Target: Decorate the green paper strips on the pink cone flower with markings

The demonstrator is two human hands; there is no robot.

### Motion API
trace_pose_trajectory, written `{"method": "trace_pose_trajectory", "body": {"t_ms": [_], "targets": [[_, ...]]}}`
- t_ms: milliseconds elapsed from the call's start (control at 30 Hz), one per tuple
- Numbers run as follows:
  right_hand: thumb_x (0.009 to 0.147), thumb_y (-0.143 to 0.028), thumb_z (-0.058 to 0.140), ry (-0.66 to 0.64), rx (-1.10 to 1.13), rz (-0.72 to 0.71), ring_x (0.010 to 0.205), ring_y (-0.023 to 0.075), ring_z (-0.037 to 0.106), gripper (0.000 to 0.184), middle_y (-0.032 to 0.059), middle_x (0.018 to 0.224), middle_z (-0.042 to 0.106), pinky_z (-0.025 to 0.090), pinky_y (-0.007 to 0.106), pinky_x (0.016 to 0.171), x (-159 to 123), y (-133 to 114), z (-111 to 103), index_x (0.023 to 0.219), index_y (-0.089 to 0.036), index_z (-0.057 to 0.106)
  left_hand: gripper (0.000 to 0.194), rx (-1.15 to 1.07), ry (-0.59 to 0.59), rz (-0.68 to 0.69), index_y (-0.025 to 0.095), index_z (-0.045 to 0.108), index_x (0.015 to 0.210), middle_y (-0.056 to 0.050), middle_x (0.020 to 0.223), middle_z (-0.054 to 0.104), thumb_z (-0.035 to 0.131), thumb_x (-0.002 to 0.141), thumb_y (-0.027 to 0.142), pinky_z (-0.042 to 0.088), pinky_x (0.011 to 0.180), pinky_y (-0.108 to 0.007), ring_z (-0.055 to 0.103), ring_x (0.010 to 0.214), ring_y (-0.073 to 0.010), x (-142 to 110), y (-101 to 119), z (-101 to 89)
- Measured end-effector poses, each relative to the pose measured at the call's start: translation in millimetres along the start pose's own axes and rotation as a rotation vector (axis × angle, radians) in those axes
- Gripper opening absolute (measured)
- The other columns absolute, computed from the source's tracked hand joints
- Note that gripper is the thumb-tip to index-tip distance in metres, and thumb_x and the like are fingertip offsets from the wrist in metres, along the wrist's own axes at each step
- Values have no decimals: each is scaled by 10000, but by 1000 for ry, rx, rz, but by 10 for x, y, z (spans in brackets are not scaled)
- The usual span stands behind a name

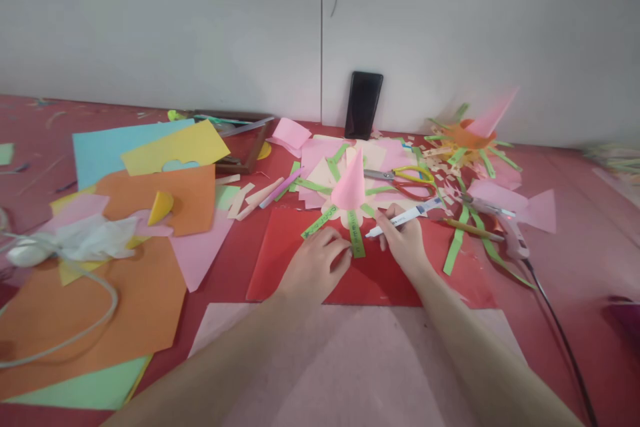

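Observation:
A white marker (406,215) is gripped by my right hand (403,237), its tip pointing left toward a green paper strip (357,240) that bears dark marks. My left hand (316,263) is closed, with thumb and fingertips at the left edge of that strip. The strip hangs down from a pink paper cone (350,181) with a cream scalloped base, standing upright on a red folder (280,247). Several more green strips radiate from the cone, and another marked strip (320,221) lies just above my left hand.
Scissors (400,177) lie behind the cone. A black phone (364,105) leans on the wall. At right are a second paper cone (493,117), a yellowish pen (473,229) and a corded glue gun (515,233). Orange paper (150,300) and a white cable (107,313) are at left.

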State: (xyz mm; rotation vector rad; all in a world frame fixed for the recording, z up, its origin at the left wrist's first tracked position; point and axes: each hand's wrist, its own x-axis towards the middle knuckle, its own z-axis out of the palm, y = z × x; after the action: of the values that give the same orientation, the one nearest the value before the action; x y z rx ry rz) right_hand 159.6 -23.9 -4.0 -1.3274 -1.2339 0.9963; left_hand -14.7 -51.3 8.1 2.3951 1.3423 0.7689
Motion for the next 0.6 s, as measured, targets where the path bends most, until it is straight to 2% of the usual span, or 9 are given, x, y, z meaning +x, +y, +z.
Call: {"method": "trace_pose_trajectory", "body": {"t_ms": [100,200,267,367,500,600], "targets": [[785,-381,544,23,27,49,285,89,436,323,-112,307,369,352,198,367,-26,-2,6,582,-218,354,212,105,-30,22,167,604,836,-5,707,550,394,859,175,443,587,-246,532,647,-115,-21,40,15],[795,-413,525,69,10,83,290,95,449,316,-98,315,387,345,202,358,-68,3,12,583,-208,411,220,244,-88,79,157,597,895,2,666,535,380,861,165,424,573,-256,517,612,-123,-91,133,91],[801,-423,516,82,-1,79,324,106,485,313,-92,317,387,378,208,391,-105,3,9,592,-202,442,245,392,-101,138,134,573,1011,-19,724,545,391,849,158,431,600,-291,522,653,-149,-160,216,153],[805,-445,513,56,-2,69,401,126,551,318,-81,336,412,421,216,452,-164,-9,-8,608,-201,457,379,605,-103,242,84,498,1157,-50,794,538,391,794,69,431,624,-320,521,701,-175,-256,336,209],[810,-461,510,34,39,66,463,133,583,328,-73,360,438,456,229,524,-215,-24,-29,617,-202,458,414,668,-100,353,65,503,1160,-42,775,518,375,767,27,429,624,-297,508,684,-156,-319,445,206],[813,-460,507,33,45,49,436,122,552,316,-76,378,437,471,245,543,-219,-28,-25,633,-203,469,389,671,-120,346,92,535,1137,-90,954,558,380,781,65,442,710,-312,529,792,-169,-366,508,214]]}}
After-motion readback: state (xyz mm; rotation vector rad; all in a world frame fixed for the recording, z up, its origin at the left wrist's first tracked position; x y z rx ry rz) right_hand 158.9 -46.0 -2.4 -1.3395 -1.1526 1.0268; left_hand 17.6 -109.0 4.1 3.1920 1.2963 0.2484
